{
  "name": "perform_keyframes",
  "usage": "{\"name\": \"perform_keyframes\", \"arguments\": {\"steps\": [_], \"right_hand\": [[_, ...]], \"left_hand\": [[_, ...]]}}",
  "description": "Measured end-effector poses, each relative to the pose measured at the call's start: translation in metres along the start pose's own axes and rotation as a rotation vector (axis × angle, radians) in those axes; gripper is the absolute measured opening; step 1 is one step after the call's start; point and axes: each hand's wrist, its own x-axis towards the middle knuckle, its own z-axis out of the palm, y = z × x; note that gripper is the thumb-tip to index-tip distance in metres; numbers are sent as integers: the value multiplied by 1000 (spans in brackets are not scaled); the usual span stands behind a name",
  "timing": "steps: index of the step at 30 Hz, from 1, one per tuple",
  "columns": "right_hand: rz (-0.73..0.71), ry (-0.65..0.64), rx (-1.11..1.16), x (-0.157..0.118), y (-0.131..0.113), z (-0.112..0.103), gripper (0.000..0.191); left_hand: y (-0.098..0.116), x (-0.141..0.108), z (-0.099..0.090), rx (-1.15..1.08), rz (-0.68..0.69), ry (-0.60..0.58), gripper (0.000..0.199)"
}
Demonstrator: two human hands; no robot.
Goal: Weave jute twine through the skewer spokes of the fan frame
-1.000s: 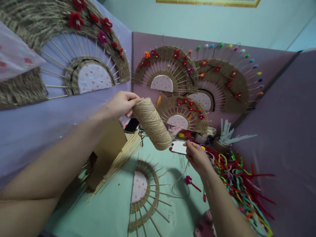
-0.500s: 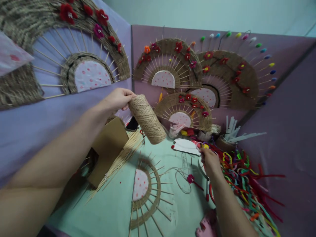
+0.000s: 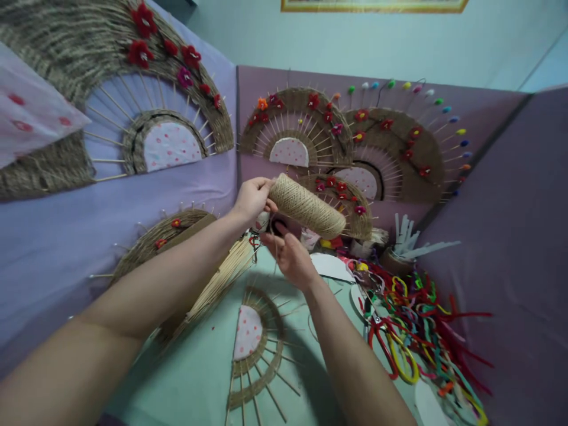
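Note:
A cylindrical spool of twine hangs tilted in the air over the table, its lower end to the right. My left hand grips its upper left end. Just below the spool is my right hand, fingers curled toward the left, with a thin twine strand running down from them. On the table beneath lies a small half-round fan of thin sticks, partly woven with twine around a white half-disc dotted red. Part of the strand is hidden behind my right arm.
Thin bamboo sticks lie left of the fan, partly behind my left arm. Scissors and a heap of coloured pipe cleaners are at the right, near a container of white strips. Flower-trimmed fans cover the upright panels.
My left hand has carried the spool rightward and tipped it flatter. My right hand has come from the right side of the table to just under the spool. The view has tilted up.

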Motion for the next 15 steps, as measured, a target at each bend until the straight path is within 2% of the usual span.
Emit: {"name": "perform_keyframes", "arguments": {"steps": [1,3,4,6,7,8,10,13,15], "right_hand": [[14,-24,23,-4,-7,0,44],[46,19,70,-8,-23,-15,37],[22,106,56,-8,-30,-30,35],[-29,342,-104,-6,-39,-63,37],[26,422,-225,-5,-39,-79,39],[83,420,-275,-5,-37,-92,37],[185,370,-345,-10,-28,-109,33],[320,239,-405,-30,-18,-117,28],[353,192,-407,-45,-21,-125,30]], "left_hand": [[1,0,-2,70,55,3,16],[5,1,-11,239,145,-35,14],[8,2,-18,305,159,-78,14],[14,4,-33,359,73,-193,13],[16,5,-40,333,10,-261,13],[18,6,-45,269,-55,-300,13],[20,9,-51,136,-140,-267,11],[21,15,-52,58,-96,-123,8],[24,19,-52,50,-26,-12,11]]}}
